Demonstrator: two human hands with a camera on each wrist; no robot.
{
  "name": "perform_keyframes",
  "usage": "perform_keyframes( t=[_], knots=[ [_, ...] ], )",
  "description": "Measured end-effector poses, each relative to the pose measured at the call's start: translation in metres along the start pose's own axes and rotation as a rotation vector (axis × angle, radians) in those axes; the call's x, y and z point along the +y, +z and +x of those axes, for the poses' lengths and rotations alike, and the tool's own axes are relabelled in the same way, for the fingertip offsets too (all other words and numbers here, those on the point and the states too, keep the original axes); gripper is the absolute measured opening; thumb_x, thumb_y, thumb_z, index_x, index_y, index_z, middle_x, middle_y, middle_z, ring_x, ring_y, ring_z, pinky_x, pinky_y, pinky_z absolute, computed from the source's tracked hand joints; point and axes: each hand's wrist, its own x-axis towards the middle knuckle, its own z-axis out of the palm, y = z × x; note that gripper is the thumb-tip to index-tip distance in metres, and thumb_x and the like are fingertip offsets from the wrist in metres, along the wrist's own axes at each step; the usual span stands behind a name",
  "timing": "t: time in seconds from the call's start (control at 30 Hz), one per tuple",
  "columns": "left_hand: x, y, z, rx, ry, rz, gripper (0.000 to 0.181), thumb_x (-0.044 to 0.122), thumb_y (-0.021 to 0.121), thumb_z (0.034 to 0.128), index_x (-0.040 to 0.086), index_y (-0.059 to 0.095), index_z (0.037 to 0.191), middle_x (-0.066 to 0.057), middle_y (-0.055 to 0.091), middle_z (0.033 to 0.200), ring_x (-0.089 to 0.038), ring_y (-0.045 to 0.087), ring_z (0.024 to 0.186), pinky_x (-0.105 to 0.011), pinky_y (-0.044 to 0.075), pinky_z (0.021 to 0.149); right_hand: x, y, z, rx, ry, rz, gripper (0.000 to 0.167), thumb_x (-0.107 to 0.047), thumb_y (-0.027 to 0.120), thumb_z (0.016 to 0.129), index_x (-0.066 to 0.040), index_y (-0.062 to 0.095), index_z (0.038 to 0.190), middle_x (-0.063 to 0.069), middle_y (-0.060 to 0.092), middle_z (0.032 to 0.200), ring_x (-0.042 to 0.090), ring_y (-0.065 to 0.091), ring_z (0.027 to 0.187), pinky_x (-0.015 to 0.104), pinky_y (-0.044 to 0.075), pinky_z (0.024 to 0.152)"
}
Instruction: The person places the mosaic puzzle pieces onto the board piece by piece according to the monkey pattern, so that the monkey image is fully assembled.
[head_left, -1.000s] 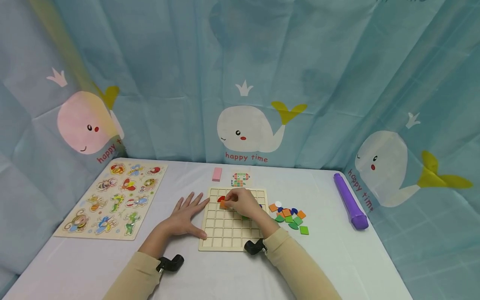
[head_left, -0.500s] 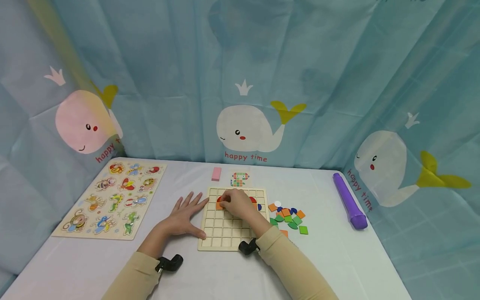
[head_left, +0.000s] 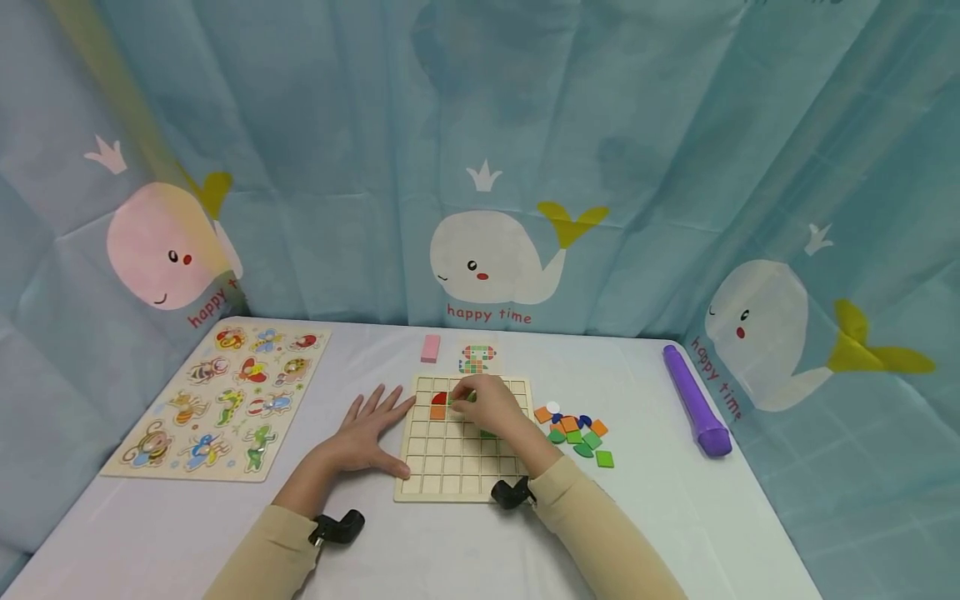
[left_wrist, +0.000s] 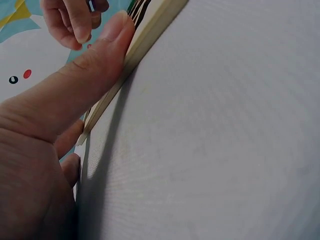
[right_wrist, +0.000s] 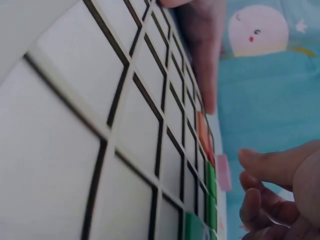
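A pale wooden grid board [head_left: 450,465] lies flat on the white-covered table [head_left: 420,550]; the left hand [head_left: 367,437] rests at its nine o'clock side, fingers spread, thumb on the edge. Multicoloured flat loose tiles [head_left: 574,437] lie towards three o'clock. The right hand [head_left: 487,408] hangs above the board, fingers curled, thumb apart from them. Towards eleven o'clock, an orange square tile [head_left: 437,412] sits in its cell, a red quarter-round tile [head_left: 438,399] just beyond. Farther, a small printed pattern card [head_left: 477,359] lies at twelve, a pink rectangular block [head_left: 430,348] near eleven.
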Motion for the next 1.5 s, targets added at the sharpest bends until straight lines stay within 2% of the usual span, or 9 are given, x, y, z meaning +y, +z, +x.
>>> perform_keyframes(
  t=[0.27, 0.47, 0.6, 0.73, 0.97, 1.07, 1.2, 1.37, 1.5],
  knots=[
    [0.0, 0.002, 0.001, 0.016, 0.009, 0.006, 0.13, 0.07, 0.087, 0.0549, 0.017, 0.031, 0.16, -0.015, 0.015, 0.169, -0.043, -0.002, 0.156, -0.066, -0.005, 0.121, 0.018, -0.018, -0.019, 0.03, 0.023, 0.026, 0.013, -0.021, 0.073, 0.095, -0.012, 0.076, 0.104, -0.005, 0.07, 0.094, 0.012, 0.059, 0.077, 0.028, 0.052, 0.066],
    [0.0, 0.001, 0.0, 0.018, 0.012, 0.005, 0.13, 0.069, 0.087, 0.055, 0.017, 0.031, 0.16, -0.016, 0.014, 0.169, -0.044, -0.002, 0.155, -0.067, -0.005, 0.121, 0.038, -0.033, -0.033, 0.081, 0.045, 0.029, 0.012, -0.02, 0.073, 0.094, -0.012, 0.076, 0.103, -0.002, 0.069, 0.092, 0.013, 0.057, 0.073, 0.029, 0.05, 0.062],
    [0.001, 0.001, 0.0, 0.013, 0.011, 0.007, 0.129, 0.068, 0.087, 0.0555, 0.017, 0.031, 0.16, -0.016, 0.014, 0.169, -0.044, -0.002, 0.155, -0.067, -0.005, 0.121, 0.049, -0.042, -0.042, 0.102, 0.099, 0.047, 0.009, -0.018, 0.073, 0.094, -0.012, 0.076, 0.1, -0.003, 0.069, 0.09, 0.014, 0.056, 0.07, 0.03, 0.049, 0.059],
    [0.002, 0.0, -0.001, 0.013, 0.01, 0.005, 0.129, 0.068, 0.087, 0.0557, 0.016, 0.031, 0.16, -0.017, 0.014, 0.169, -0.044, -0.002, 0.155, -0.067, -0.004, 0.121, 0.057, -0.05, -0.047, 0.117, 0.151, 0.048, 0.009, -0.02, 0.074, 0.093, -0.014, 0.076, 0.1, -0.003, 0.069, 0.089, 0.015, 0.056, 0.072, 0.03, 0.049, 0.061],
    [0.002, -0.002, 0.0, 0.012, 0.004, 0.003, 0.13, 0.068, 0.088, 0.0558, 0.016, 0.031, 0.16, -0.017, 0.014, 0.169, -0.045, -0.003, 0.155, -0.067, -0.005, 0.121, 0.069, -0.058, -0.052, 0.141, 0.181, 0.039, 0.012, -0.02, 0.075, 0.092, -0.013, 0.076, 0.101, -0.003, 0.07, 0.09, 0.013, 0.057, 0.069, 0.029, 0.048, 0.058],
    [0.002, -0.001, 0.0, 0.01, -0.001, 0.006, 0.13, 0.069, 0.088, 0.0558, 0.016, 0.03, 0.16, -0.016, 0.014, 0.169, -0.044, -0.003, 0.155, -0.067, -0.005, 0.121, 0.076, -0.061, -0.056, 0.153, 0.219, 0.061, 0.011, -0.019, 0.075, 0.092, -0.012, 0.075, 0.1, -0.001, 0.07, 0.088, 0.014, 0.059, 0.065, 0.028, 0.049, 0.055],
    [0.002, -0.001, 0.001, 0.012, -0.004, 0.005, 0.13, 0.068, 0.088, 0.0552, 0.016, 0.031, 0.16, -0.016, 0.014, 0.169, -0.044, -0.003, 0.155, -0.067, -0.005, 0.121, 0.086, -0.065, -0.064, 0.176, 0.295, 0.054, 0.014, -0.02, 0.077, 0.091, -0.011, 0.073, 0.101, 0.001, 0.069, 0.087, 0.015, 0.061, 0.067, 0.028, 0.051, 0.059],
    [0.002, -0.001, 0.001, 0.011, -0.003, -0.002, 0.131, 0.069, 0.087, 0.0543, 0.016, 0.031, 0.16, -0.016, 0.015, 0.169, -0.044, -0.002, 0.156, -0.066, -0.005, 0.121, 0.097, -0.07, -0.073, 0.204, 0.376, -0.043, 0.025, -0.023, 0.082, 0.086, -0.01, 0.071, 0.105, 0.0, 0.069, 0.09, 0.016, 0.063, 0.08, 0.036, 0.054, 0.074],
    [0.001, 0.0, 0.001, 0.009, -0.007, 0.002, 0.131, 0.07, 0.087, 0.0543, 0.017, 0.031, 0.16, -0.015, 0.014, 0.169, -0.043, -0.003, 0.156, -0.066, -0.005, 0.121, 0.102, -0.073, -0.077, 0.195, 0.423, -0.074, 0.03, -0.027, 0.083, 0.085, -0.008, 0.069, 0.105, 0.002, 0.067, 0.09, 0.018, 0.06, 0.081, 0.037, 0.052, 0.074]
  ],
)
